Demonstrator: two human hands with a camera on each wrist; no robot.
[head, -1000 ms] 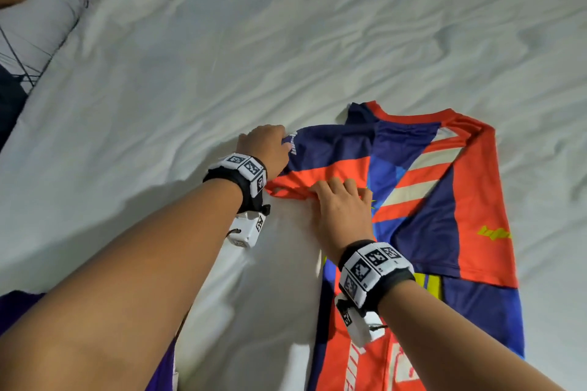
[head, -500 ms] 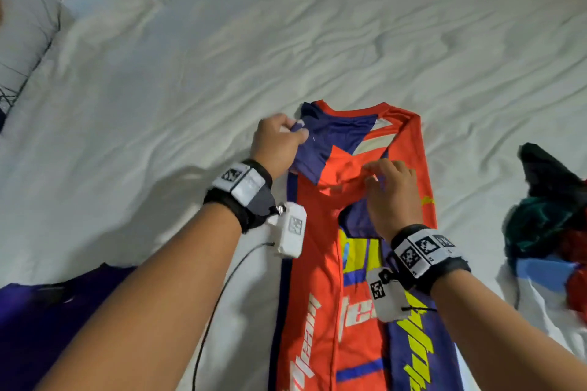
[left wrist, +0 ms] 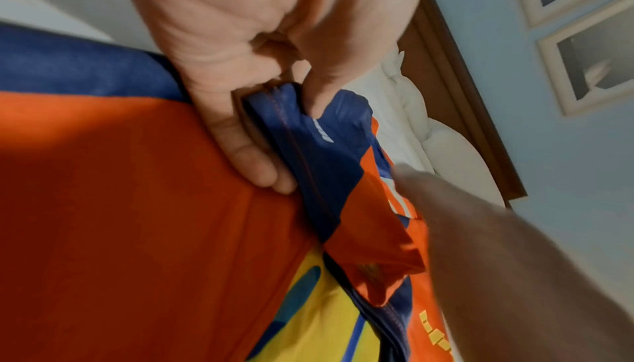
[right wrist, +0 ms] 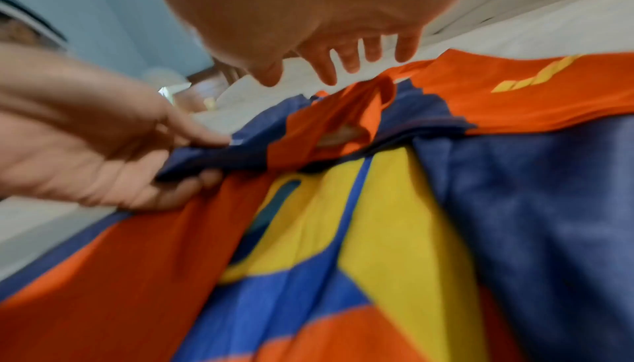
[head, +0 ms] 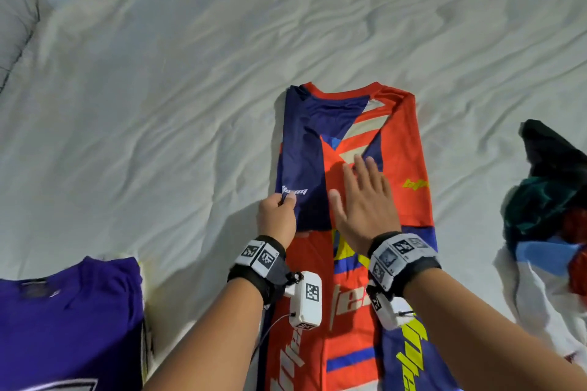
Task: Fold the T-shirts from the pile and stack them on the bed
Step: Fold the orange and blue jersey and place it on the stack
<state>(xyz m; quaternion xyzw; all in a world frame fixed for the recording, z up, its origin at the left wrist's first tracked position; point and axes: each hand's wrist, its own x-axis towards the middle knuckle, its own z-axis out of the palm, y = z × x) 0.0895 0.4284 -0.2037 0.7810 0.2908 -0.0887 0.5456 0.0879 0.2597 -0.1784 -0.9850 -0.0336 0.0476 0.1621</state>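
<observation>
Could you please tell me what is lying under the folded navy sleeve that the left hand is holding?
Under the navy sleeve lies the orange jersey body, on the white bed. The jersey's part beneath the sleeve is covered.

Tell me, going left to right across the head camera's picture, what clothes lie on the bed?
Purple T-shirt → orange and blue jersey, with the left hand and right hand on it → pile of unfolded clothes.

orange-navy T-shirt | sleeves folded in | flat on bed
</observation>
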